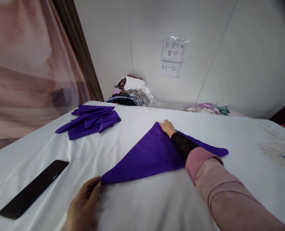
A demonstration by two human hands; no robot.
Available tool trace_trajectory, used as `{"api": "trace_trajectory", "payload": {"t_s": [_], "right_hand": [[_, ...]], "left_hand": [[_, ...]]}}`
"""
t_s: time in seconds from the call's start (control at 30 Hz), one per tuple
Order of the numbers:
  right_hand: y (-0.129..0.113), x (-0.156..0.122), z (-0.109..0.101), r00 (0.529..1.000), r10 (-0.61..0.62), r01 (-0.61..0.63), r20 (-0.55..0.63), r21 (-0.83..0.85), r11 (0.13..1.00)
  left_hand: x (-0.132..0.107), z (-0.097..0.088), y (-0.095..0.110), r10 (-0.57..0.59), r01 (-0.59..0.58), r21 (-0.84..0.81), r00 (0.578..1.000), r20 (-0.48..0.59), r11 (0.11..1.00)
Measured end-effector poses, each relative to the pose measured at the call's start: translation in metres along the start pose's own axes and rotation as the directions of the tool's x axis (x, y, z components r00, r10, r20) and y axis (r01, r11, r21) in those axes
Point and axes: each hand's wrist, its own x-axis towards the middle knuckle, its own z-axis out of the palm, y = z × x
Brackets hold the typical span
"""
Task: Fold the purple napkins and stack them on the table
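A purple cloth napkin (pixel 152 154) lies folded into a triangle on the white tablecloth (pixel 156 199). My left hand (pixel 84 202) pinches its near left corner at the table's front. My right hand (pixel 167 127) reaches far across and presses on the triangle's top point, fingers closed on the fabric. Its arm, in a black sleeve under a pink cuff, lies across the right part of the napkin.
A pile of folded purple napkins (pixel 91 120) sits at the back left. A black phone (pixel 35 187) lies at the front left. Bagged fabrics (pixel 132 91) and pastel cloths (pixel 207 108) rest by the wall. A pink curtain (pixel 24 64) hangs at left.
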Motion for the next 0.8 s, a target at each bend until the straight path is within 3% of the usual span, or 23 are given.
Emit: {"api": "trace_trajectory", "payload": {"t_s": [0.1, 0.17, 0.2, 0.27, 0.33, 0.37, 0.43, 0.5, 0.67, 0.8], "right_hand": [[0.0, -0.03, 0.002, 0.993, -0.114, 0.116, -0.029, 0.043, 0.992], [0.003, -0.064, 0.008, 0.961, -0.274, 0.275, -0.023, 0.079, 0.958], [0.006, -0.084, 0.012, 0.913, -0.407, 0.407, -0.02, 0.103, 0.908], [0.016, -0.126, 0.021, 0.746, -0.666, 0.658, 0.004, 0.147, 0.738], [0.03, -0.162, 0.028, 0.611, -0.783, 0.765, 0.12, 0.167, 0.622], [0.038, -0.175, 0.029, 0.584, -0.791, 0.775, 0.181, 0.165, 0.61], [0.056, -0.189, 0.027, 0.603, -0.75, 0.751, 0.27, 0.124, 0.648], [0.075, -0.191, 0.02, 0.67, -0.682, 0.702, 0.292, 0.051, 0.711], [0.136, -0.176, -0.008, 0.799, -0.553, 0.59, 0.236, -0.128, 0.797], [0.192, -0.162, -0.035, 0.904, -0.401, 0.426, 0.148, -0.233, 0.874]], "left_hand": [[0.001, 0.0, 0.0, -0.003, 0.003, 0.019, 1.0, 0.017, 1.0], [0.002, 0.0, 0.0, -0.004, 0.004, 0.034, 1.0, 0.02, 0.999], [0.002, 0.0, 0.0, -0.007, 0.006, 0.039, 1.0, 0.012, 0.999], [0.004, 0.001, -0.001, -0.009, 0.009, 0.024, 1.0, -0.003, 1.0], [0.007, 0.002, -0.003, -0.022, 0.022, -0.006, 1.0, -0.009, 1.0], [0.008, 0.003, -0.004, -0.024, 0.024, -0.018, 1.0, -0.007, 1.0], [0.009, 0.004, -0.005, -0.016, 0.016, -0.033, 1.0, -0.008, 0.999], [0.011, 0.003, -0.003, -0.007, 0.006, -0.03, 1.0, -0.03, 1.0], [0.012, -0.003, 0.008, -0.018, 0.028, 0.113, 0.996, -0.085, 0.993], [0.014, -0.007, 0.013, -0.073, 0.092, 0.178, 0.991, -0.114, 0.98]]}}
